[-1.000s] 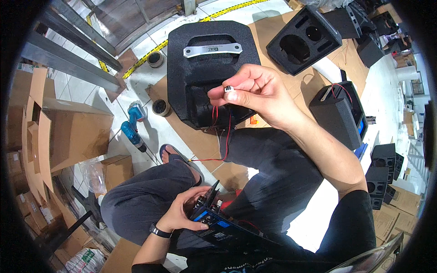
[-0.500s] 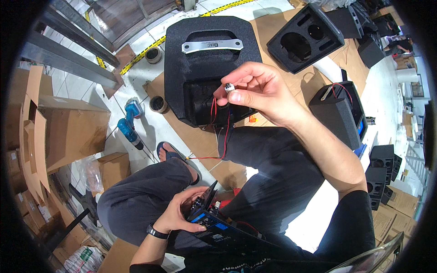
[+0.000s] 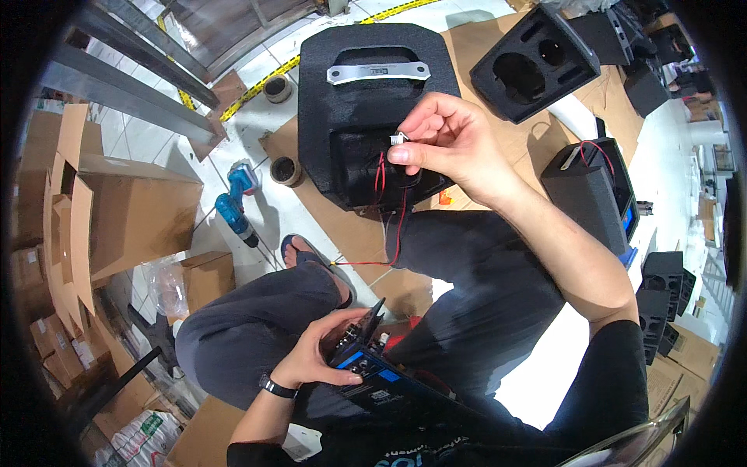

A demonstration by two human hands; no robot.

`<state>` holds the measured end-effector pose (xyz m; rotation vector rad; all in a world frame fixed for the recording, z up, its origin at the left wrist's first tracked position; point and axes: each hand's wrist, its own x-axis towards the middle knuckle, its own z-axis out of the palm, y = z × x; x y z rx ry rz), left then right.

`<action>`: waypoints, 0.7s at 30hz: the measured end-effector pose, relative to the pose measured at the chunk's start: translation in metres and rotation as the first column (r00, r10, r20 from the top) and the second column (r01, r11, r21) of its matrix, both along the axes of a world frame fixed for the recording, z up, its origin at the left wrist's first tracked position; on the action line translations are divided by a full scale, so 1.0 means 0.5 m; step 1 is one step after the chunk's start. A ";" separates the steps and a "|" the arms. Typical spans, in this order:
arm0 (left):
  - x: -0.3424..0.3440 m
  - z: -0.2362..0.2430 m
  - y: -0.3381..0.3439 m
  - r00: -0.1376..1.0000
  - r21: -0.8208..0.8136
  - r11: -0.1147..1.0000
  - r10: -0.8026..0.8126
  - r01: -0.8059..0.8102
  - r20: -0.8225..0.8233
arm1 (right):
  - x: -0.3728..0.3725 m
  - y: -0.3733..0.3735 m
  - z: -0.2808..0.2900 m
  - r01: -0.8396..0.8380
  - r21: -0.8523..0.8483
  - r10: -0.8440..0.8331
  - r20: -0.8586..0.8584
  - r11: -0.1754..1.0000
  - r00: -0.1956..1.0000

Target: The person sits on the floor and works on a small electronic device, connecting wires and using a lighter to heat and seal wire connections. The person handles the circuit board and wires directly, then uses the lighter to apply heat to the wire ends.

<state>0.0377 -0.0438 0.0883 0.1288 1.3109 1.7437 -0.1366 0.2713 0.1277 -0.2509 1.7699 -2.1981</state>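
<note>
My right hand (image 3: 451, 148) pinches a small white connector (image 3: 398, 141) above a large black speaker cabinet (image 3: 373, 109) with a silver handle bar (image 3: 377, 72). Thin red wires (image 3: 380, 175) run out of the cabinet's recess and down toward my foot. My left hand (image 3: 315, 358) grips a black electronics panel (image 3: 393, 397) with blue strips and knobs, resting in my lap between my legs. The connector's far side is partly hidden by my fingers.
A blue cordless drill (image 3: 233, 210) lies on the tiles, near two small pots (image 3: 280, 170). Cardboard boxes (image 3: 140, 218) stand left. Speaker cabinets (image 3: 533, 66) sit on cardboard at the upper right and right. Steel posts and yellow striped tape border the upper left.
My right hand and the connector have risen slightly in the picture, and the connector appears turned. The surroundings have shifted a little rightward in the view. My left hand still grips the panel.
</note>
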 end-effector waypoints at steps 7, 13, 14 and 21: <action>0.002 -0.023 -0.002 0.979 0.027 0.999 -0.017 0.023 -0.204 | 0.004 -0.025 -0.020 -0.019 0.202 0.050 -0.149 0.979 0.988; -0.008 -0.024 -0.008 0.961 -0.007 0.999 -0.032 0.031 -0.276 | 0.007 -0.024 -0.022 -0.186 0.093 0.192 -0.056 0.978 0.980; -0.009 -0.023 -0.010 0.972 0.000 1.000 -0.021 0.021 -0.234 | 0.006 -0.026 -0.022 -0.222 0.105 0.230 -0.075 0.969 0.970; 0.008 -0.027 -0.020 0.993 -0.007 0.998 0.066 -0.067 -0.099 | 0.037 -0.045 -0.011 -0.399 0.279 0.425 -0.036 0.873 0.905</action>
